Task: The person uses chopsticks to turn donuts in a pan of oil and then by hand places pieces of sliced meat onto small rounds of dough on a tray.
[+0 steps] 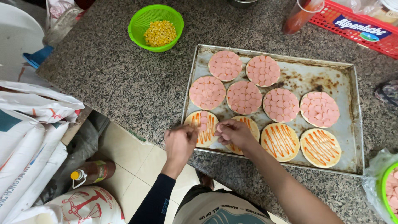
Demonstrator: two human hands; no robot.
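In the head view, a metal baking tray [348,79] is lying on a speckled granite counter [116,79], and ten small round pizza bases are being carried on it. The six farther bases are covered with pink sausage slices [244,97]; the near row is streaked with orange-red sauce. The left hand [180,143] is being held over the near left corner of the tray, its grip pinched on something thin that cannot be made out. The right hand [234,132] is being held just beside it, over the second base of the near row, fingers curled together; whether anything is being gripped there cannot be told. Between the two hands, the nearest left base [204,123] is being shown with a few sausage slices along its middle. A green basket of corn kernels [156,28] is standing far left on the counter, well apart from the tray. A red crate [360,29] is lying at the far right.
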